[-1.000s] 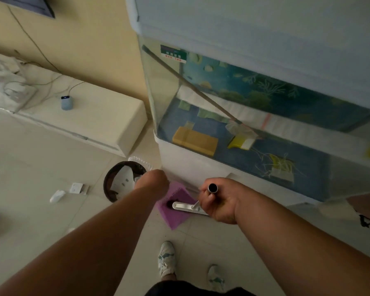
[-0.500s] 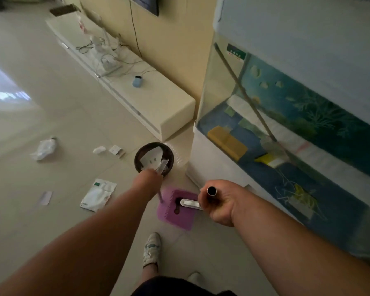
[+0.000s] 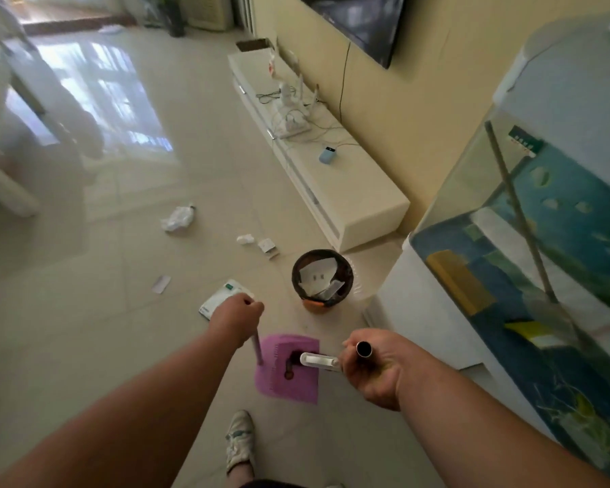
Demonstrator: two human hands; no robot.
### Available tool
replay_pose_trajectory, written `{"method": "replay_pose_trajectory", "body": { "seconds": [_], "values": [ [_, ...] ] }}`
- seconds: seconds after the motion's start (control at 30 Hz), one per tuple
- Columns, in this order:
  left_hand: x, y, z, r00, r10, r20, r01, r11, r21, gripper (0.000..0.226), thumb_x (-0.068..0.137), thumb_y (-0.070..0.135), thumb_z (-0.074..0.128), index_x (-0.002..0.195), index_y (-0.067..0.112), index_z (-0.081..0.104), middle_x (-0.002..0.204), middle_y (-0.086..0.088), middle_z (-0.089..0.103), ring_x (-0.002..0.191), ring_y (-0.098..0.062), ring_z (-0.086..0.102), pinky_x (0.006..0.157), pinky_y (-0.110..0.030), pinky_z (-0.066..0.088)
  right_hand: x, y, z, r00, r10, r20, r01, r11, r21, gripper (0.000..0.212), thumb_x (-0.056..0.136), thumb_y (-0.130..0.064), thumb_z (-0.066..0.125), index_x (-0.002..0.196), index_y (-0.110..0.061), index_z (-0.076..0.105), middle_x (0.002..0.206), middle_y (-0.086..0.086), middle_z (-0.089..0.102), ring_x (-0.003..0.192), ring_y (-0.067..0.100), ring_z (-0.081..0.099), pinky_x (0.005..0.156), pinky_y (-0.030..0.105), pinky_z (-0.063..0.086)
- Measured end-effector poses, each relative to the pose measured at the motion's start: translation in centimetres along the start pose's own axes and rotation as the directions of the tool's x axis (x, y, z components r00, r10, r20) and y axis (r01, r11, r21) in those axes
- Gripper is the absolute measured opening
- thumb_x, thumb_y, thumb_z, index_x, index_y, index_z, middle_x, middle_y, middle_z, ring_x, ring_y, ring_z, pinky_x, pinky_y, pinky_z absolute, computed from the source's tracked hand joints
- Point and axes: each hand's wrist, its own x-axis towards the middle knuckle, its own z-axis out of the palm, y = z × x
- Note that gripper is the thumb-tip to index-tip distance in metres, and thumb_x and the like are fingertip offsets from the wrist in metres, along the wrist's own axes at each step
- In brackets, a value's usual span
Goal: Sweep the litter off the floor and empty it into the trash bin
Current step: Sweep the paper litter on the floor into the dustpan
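My left hand [image 3: 238, 317] is closed round a thin purple handle that runs down to a purple dustpan [image 3: 289, 369] on the floor. My right hand [image 3: 372, 368] grips a metal broom pole [image 3: 363, 348] seen end-on; a white broom part [image 3: 319, 361] lies over the dustpan. A round dark trash bin [image 3: 323, 280] holding white paper stands just beyond the dustpan. Litter lies on the tiles: a white packet [image 3: 222, 297] under my left hand, a paper slip [image 3: 161, 284], a crumpled white bag [image 3: 177, 218], and small scraps [image 3: 257, 243].
A fish tank [image 3: 529, 248] on a white base stands close on the right. A low white TV bench [image 3: 328, 177] with cables runs along the yellow wall. My shoe [image 3: 240, 440] is below the dustpan. White furniture [image 3: 0, 135] sits far left.
My view has swung left and up, from the fish tank to the open floor and its litter. Both hands keep their grips, and the dustpan stays by the bin.
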Motion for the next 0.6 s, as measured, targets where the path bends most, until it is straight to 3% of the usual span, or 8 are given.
{"method": "replay_pose_trajectory", "body": {
  "seconds": [0.17,0.33,0.47,0.6],
  "values": [
    [0.5,-5.0,-5.2,0.993,-0.059,-0.102,0.058,0.998,-0.013,0.02,0.096,0.025,0.057,0.079,0.017,0.065,0.075,-0.011,0.068,0.07,-0.033,0.061,0.07,-0.039,0.05,1.7,2.9,5.5,0.997,0.062,0.052,-0.054,0.989,-0.136,0.007,0.096,0.003,0.047,0.092,0.005,0.052,0.048,0.016,0.052,0.027,0.014,0.046,0.031,0.019,0.049],
    [1.9,-9.5,-10.7,0.97,-0.134,-0.202,0.124,0.99,-0.06,0.023,0.098,0.026,0.055,0.084,0.015,0.068,0.074,-0.007,0.069,0.069,-0.033,0.064,0.069,-0.038,0.05,3.5,4.8,11.7,0.994,0.098,0.055,-0.084,0.972,-0.221,0.007,0.096,0.004,0.045,0.095,0.006,0.051,0.047,0.018,0.054,0.026,0.016,0.045,0.028,0.019,0.047],
    [3.7,-13.2,-14.8,0.923,-0.237,-0.302,0.213,0.971,-0.111,0.026,0.1,0.024,0.052,0.086,0.011,0.071,0.087,-0.012,0.072,0.089,-0.038,0.067,0.074,-0.038,0.046,5.8,6.1,16.0,0.988,0.152,0.034,-0.134,0.942,-0.306,0.023,0.093,0.003,0.049,0.116,0.002,0.049,0.06,0.015,0.05,0.032,0.015,0.047,0.029,0.021,0.047],
    [5.2,-15.9,-17.5,0.873,-0.315,-0.373,0.274,0.948,-0.161,0.03,0.1,0.027,0.05,0.084,0.011,0.069,0.088,-0.014,0.071,0.09,-0.038,0.066,0.075,-0.038,0.045,7.1,7.0,19.5,0.985,0.171,0.016,-0.152,0.912,-0.38,0.028,0.091,0.004,0.052,0.119,0.003,0.055,0.064,0.01,0.044,0.038,0.013,0.044,0.029,0.021,0.045]
  ]
}}
